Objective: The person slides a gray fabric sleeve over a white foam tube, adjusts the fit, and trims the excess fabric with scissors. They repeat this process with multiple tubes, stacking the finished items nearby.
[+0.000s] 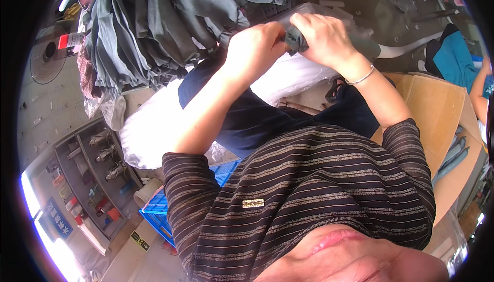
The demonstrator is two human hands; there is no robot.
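Between my two raised hands is a small bunched piece of dark grey-green cloth [295, 40]. My left hand [256, 48] is closed with its fingertips on the cloth's left side. From the other side my right hand [325, 39] grips it, fingers curled and thumb side toward the left hand. Just left of and beyond my left hand hangs a large heap of matching grey-green cloth pieces [149, 30] with gathered edges. Part of the held cloth is hidden by my fingers.
On the right stands an open cardboard box [419, 102] with grey-green pieces [453, 156] in it. White plastic-wrapped bundles [149, 130] lie by my legs. A blue crate [159, 212] sits low left, near a shelf [103, 179]. Another person's arm [480, 91] shows at far right, beside teal cloth [454, 55].
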